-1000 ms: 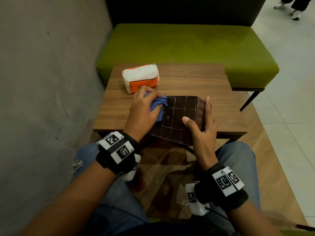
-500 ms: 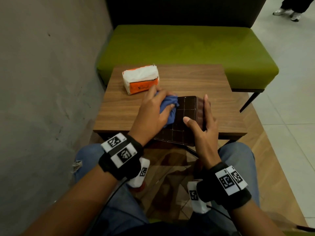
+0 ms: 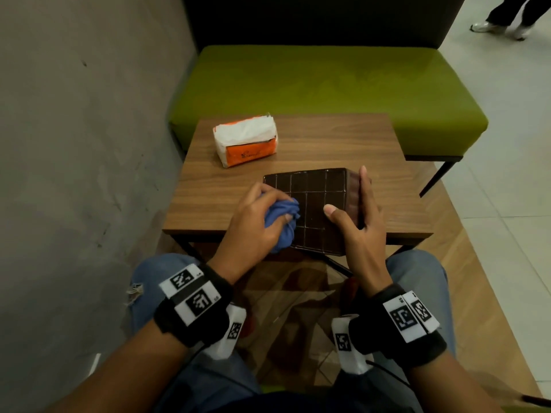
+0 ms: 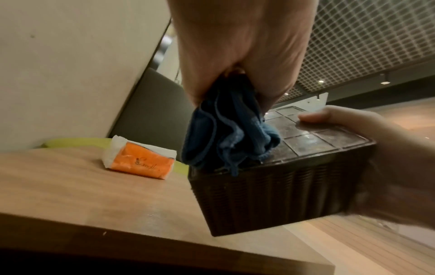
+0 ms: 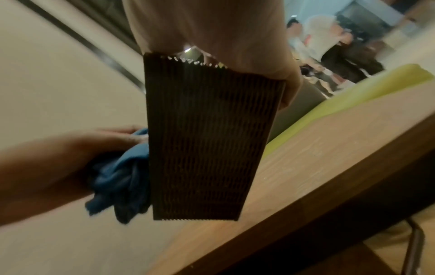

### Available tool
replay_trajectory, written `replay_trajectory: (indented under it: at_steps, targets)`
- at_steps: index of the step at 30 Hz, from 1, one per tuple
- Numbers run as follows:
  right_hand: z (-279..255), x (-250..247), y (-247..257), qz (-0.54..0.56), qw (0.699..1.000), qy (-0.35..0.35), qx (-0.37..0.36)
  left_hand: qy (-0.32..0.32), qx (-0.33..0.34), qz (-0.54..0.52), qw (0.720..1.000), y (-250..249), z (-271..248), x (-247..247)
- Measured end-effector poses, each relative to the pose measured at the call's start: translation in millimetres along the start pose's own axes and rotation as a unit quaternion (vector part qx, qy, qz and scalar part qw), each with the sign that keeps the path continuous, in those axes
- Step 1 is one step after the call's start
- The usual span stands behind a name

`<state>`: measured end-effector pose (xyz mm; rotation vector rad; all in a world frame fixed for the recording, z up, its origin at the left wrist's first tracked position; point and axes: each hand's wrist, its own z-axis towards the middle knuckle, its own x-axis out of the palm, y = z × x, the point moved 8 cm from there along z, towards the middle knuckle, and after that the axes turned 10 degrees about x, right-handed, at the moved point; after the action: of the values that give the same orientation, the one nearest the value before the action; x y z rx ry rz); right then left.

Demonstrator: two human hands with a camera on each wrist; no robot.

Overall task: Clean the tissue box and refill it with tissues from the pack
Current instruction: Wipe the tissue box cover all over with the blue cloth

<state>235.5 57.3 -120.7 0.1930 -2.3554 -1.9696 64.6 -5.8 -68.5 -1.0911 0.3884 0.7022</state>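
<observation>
Your left hand [image 3: 253,222] grips a bunched blue cloth [image 3: 283,217] against the dark brown gridded tissue box [image 3: 313,198], which your right hand [image 3: 360,231] clasps at the wooden tabletop's [image 3: 328,138] near edge.

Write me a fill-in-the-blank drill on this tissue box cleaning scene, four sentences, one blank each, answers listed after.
1. The left hand grips a bunched cloth whose colour is ____.
2. The right hand steadies the dark box, with its ____ lying on the gridded top face.
3. The tissue pack is white and ____.
4. The pack lies on the wooden ____, apart from the box.

Answers: blue; thumb; orange; table
</observation>
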Motion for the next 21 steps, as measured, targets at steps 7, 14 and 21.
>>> replay_trajectory:
  at_steps: [7, 14, 21]
  targets:
    - [7, 2, 0, 0.006, 1.0, -0.003, -0.001, -0.062, -0.007, 0.026, 0.998, 7, 29, -14]
    - [8, 2, -1, 0.002, 1.0, 0.027, 0.006, -0.081, -0.019, 0.025, 0.996, 19, 18, -18]
    - [11, -12, 7, 0.05, 0.999, 0.019, -0.008, -0.055, 0.003, 0.044, 0.998, 13, 3, -13]
